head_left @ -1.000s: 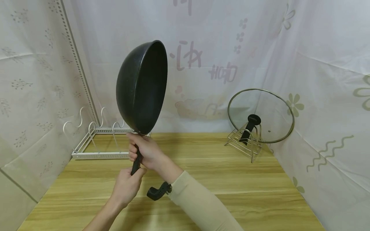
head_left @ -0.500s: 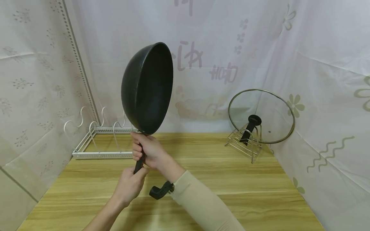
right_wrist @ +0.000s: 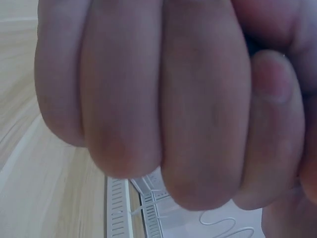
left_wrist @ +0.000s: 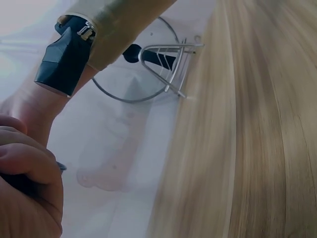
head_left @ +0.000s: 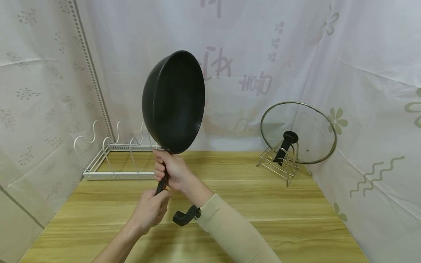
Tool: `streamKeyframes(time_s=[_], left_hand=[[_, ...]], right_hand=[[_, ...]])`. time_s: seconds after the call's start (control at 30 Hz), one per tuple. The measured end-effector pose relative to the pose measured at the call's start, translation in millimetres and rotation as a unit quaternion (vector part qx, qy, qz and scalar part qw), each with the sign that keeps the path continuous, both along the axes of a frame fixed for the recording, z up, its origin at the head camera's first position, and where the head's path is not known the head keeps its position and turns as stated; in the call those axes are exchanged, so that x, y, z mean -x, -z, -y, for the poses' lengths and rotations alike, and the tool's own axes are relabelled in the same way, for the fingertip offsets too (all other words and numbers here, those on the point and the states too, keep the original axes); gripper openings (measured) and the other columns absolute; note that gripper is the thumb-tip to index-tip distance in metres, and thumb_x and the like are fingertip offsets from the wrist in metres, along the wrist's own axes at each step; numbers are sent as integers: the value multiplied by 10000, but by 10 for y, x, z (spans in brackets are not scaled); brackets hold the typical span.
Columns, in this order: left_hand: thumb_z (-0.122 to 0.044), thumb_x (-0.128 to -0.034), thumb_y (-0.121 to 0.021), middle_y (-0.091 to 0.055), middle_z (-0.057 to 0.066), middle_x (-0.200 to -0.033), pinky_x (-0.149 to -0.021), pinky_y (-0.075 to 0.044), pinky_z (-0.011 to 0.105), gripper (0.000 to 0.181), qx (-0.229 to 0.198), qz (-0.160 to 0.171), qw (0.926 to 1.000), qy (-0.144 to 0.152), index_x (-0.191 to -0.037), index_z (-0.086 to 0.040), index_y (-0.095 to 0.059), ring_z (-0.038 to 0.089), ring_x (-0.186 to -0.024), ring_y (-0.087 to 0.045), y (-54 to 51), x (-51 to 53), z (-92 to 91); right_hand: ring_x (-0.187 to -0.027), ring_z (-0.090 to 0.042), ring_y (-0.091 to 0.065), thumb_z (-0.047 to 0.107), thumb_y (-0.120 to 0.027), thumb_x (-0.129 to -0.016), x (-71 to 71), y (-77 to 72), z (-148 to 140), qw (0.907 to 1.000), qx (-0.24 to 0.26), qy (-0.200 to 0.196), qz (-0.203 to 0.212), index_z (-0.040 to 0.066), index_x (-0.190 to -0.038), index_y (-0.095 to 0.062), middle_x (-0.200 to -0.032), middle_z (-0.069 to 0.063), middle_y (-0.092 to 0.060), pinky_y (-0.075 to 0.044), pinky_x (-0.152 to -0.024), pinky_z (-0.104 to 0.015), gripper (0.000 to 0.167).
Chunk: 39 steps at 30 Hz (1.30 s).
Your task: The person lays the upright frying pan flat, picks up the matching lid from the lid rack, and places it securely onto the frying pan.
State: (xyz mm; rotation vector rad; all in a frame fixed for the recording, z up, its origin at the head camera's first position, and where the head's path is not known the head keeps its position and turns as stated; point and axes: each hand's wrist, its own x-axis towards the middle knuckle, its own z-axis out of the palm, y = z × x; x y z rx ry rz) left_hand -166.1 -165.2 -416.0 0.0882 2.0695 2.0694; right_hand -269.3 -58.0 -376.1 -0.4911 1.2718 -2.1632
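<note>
A deep black wok (head_left: 179,102) is held up above the table, handle down, its hollow side turned toward the right. My right hand (head_left: 174,171) grips the upper part of the black handle (head_left: 161,185), close under the bowl. Lower down, my left hand (head_left: 149,212) is wrapped round the handle's end. The left wrist view shows the curled fingers of the left hand (left_wrist: 29,183) at its left edge. Curled fingers of the right hand (right_wrist: 163,109) fill most of the right wrist view and hide nearly all of the handle.
A white metal rack (head_left: 118,176) with curved wire dividers stands at the table's back left, partly behind the wok and right hand. At the back right, a glass lid (head_left: 312,138) with a black knob leans in a small wire stand (head_left: 287,171).
The wok has moved a little to the right and turned so that more of its inside shows. Both hands have shifted slightly right with it, keeping their grip.
</note>
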Motion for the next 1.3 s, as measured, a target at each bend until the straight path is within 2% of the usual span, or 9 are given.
streamKeyframes(time_s=[0.3,0.43,0.57,0.67,0.77,0.93,1.1,1.17,1.3], left_hand=[[-177,-1093,-510,-323,-152,-472,-373,-210,200,540,-377,-68,9960,809,-600,-133,-293,14,-374,-250,-28,17,35],[-168,-1107,-468,-321,-156,-471,-357,-144,259,547,-766,-108,9892,1246,-621,-84,-232,40,-378,-212,-38,23,51],[-166,-1112,-431,-282,-145,-469,-360,-64,338,537,-1112,-17,9805,1618,-614,-121,-234,115,-386,-117,-50,39,59],[-160,-1115,-404,-238,-116,-472,-365,-35,362,533,-1327,62,9726,1908,-607,-152,-245,158,-393,-66,-67,59,64],[-155,-1124,-366,-217,-92,-475,-349,-48,331,525,-1517,101,9627,2236,-613,-156,-243,171,-388,-49,-82,82,70],[-151,-1138,-307,-218,-81,-476,-325,-71,290,511,-1946,154,9420,2730,-631,-160,-249,162,-371,-47,-84,116,62],[-151,-1141,-274,-212,-72,-486,-335,-29,317,485,-2357,345,9204,3100,-657,-168,-263,137,-366,-60,-83,143,41],[-146,-1138,-267,-212,-70,-490,-338,-22,320,478,-2449,398,9148,3187,-660,-170,-267,130,-365,-66,-87,148,32],[-150,-1131,-275,-221,-74,-499,-353,-19,322,468,-2534,563,9088,3267,-664,-180,-287,118,-372,-83,-96,155,23]], right_hand=[[-480,-44,-363,263,-499,-1119,10,6,-47,9997,218,-51,130,225,-666,-356,-570,112,-329,-363,-530,-191,477],[-472,-23,-369,252,-492,-1116,15,4,-65,9991,360,-127,209,230,-674,-363,-569,122,-338,-352,-524,-166,460],[-460,4,-369,251,-492,-1114,9,-6,-83,9969,553,-228,519,243,-679,-381,-563,136,-350,-329,-510,-134,449],[-453,16,-373,254,-486,-1111,6,-18,-108,9940,737,-323,738,254,-666,-381,-552,146,-359,-317,-509,-118,457],[-444,20,-389,261,-467,-1112,7,-27,-139,9906,933,-464,892,264,-643,-372,-536,152,-370,-307,-511,-111,478],[-432,26,-413,263,-419,-1123,9,-24,-184,9851,1205,-664,1036,271,-617,-366,-523,160,-402,-308,-509,-111,509],[-422,20,-422,252,-384,-1132,9,-14,-224,9798,1424,-773,1172,268,-613,-366,-513,157,-427,-309,-501,-115,519],[-419,19,-427,255,-375,-1131,11,-13,-242,9781,1493,-827,1193,267,-617,-372,-509,157,-431,-307,-500,-116,514],[-415,20,-440,254,-339,-1134,21,-15,-275,9755,1601,-970,1152,268,-616,-398,-500,157,-445,-304,-500,-121,522]])
